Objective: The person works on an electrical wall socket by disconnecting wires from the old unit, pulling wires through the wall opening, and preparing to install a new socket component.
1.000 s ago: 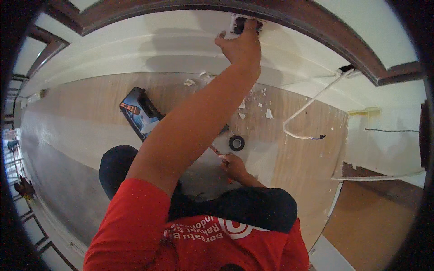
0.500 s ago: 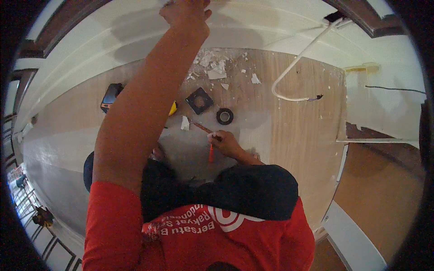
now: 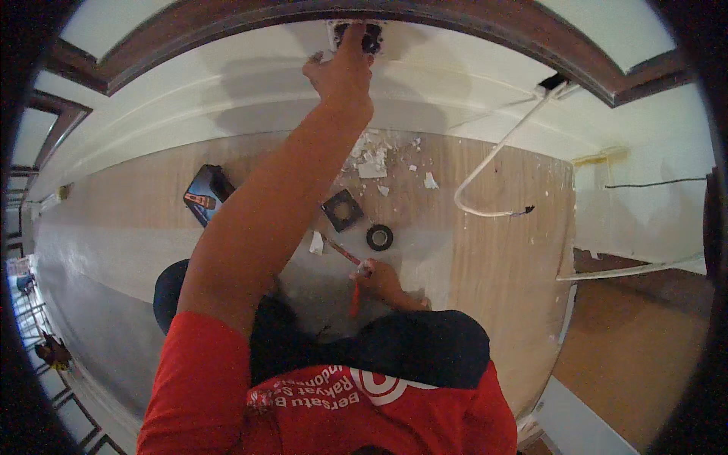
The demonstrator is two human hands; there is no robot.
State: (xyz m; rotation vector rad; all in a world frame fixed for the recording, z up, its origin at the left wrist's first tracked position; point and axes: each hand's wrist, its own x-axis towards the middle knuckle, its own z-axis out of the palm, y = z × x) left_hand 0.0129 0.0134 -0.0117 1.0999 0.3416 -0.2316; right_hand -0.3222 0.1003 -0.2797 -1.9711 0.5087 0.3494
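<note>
My left hand (image 3: 345,76) reaches up to a black recessed box (image 3: 370,39) in the white wall. One finger is stretched over the box and the thumb stands apart at its left; the hand appears to hold nothing. Low over the floor, my right hand (image 3: 381,282) is closed around a slim tool. A reddish-brown arm (image 3: 341,249) of it points up and left, and an orange-red part (image 3: 355,299) hangs below the fingers. The tool's exact kind cannot be made out. A black square frame (image 3: 342,210) and a black tape roll (image 3: 379,237) lie beyond that hand.
White plaster chips (image 3: 371,165) lie along the wall's foot. A printed dark box (image 3: 207,196) stands left of my forearm. From a wall hole, a white cable (image 3: 485,163) bends down over the wood-look floor (image 3: 516,303). A dark wooden frame (image 3: 227,24) crosses the top.
The view has tilted up, so the wall box now shows and the floor things sit lower. My left hand is now seen at the box. The right hand still grips the tool.
</note>
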